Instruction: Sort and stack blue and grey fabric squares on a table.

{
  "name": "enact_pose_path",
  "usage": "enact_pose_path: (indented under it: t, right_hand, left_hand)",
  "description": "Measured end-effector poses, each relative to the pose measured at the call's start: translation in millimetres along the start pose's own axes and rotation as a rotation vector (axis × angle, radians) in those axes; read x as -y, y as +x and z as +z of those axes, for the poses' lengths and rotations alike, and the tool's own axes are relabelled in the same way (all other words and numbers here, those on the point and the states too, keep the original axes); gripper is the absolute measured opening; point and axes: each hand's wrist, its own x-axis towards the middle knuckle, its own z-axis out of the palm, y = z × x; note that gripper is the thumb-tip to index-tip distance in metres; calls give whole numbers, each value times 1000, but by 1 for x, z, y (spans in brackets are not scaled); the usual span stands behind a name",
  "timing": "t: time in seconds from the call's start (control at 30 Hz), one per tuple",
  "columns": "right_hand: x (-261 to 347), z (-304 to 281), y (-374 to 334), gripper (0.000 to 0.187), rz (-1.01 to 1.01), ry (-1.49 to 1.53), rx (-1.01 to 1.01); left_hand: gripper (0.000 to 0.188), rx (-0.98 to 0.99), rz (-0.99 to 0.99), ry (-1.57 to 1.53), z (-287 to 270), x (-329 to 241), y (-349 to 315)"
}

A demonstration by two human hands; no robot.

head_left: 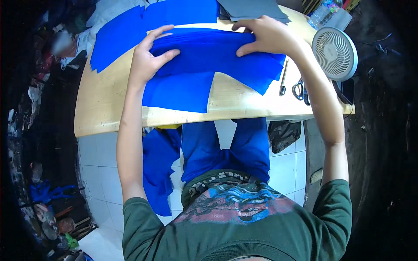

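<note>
Shirt (248,239) of dark green, printed on the chest, lies nearest, then your blue trousers (248,152). Left of your legs, blue cloth (156,161) hangs below the wooden table (104,102); to their right is a black plastic bag (284,135). On the table, close to its front edge, a flat blue piece (180,93) lies partly under the blue fabric stack (209,54) between your hands. To the right are a slim pen-like tool (283,89) and dark-handled scissors (298,90).

Your left hand (149,56) is at the stack's left end, thumb and fingers spread wide, thumb over the cloth. Your right hand (263,38) is at the right end, also spread wide, thumb over the top. A white fan (334,53) stands beyond your right forearm. Farther back lie two more blue piles (117,39), dark grey sheets (257,8) and a clear bottle (321,17).
</note>
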Motion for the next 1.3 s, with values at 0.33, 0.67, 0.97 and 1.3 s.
enact_pose_path:
  t: [0.33, 0.67, 0.97, 1.3]
  right_hand:
    - [2, 11, -12, 80, 28, 30, -70]
    - [3, 17, -23, 87, 105, 21, -91]
    - [3, 23, -25, 76, 129, -33, -96]
    - [-2, 18, -22, 47, 92, -8, -16]
  left_hand:
    - [63, -44, -13, -171, 3, 7, 0]
    - [65, -88, 26, -90, 10, 9, -2]
    - [69, -96, 72, -80, 13, 12, 1]
    - [64, -42, -29, -105, 12, 11, -3]
